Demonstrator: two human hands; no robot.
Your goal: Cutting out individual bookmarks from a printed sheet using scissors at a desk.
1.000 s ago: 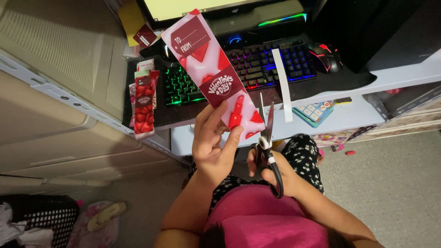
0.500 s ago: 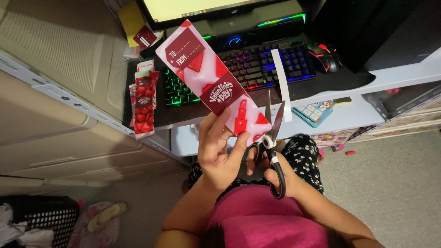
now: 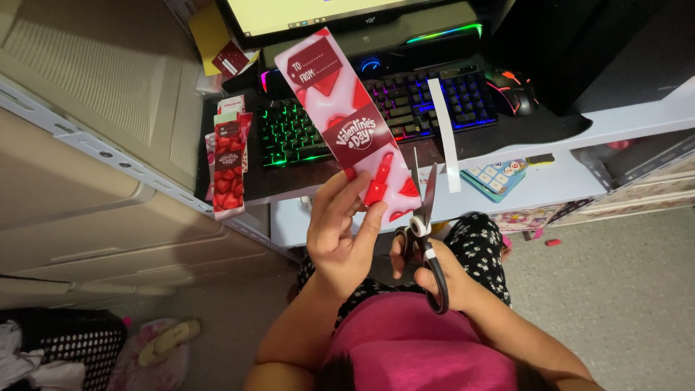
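My left hand pinches the lower end of a long pink and red paper card printed with hearts and a dark red label, holding it up over the desk. My right hand grips black-handled scissors. The blades are parted and point upward, just to the right of the card's lower edge. Whether the blades touch the paper is hard to tell.
A backlit keyboard lies on the dark desk, with a mouse at its right. A white paper strip rests across the keyboard. A stack of similar red cards lies at the left. A basket stands on the floor.
The card has tilted and shifted left and upward in my left hand. The scissors rose toward its lower right edge with the blades parted.
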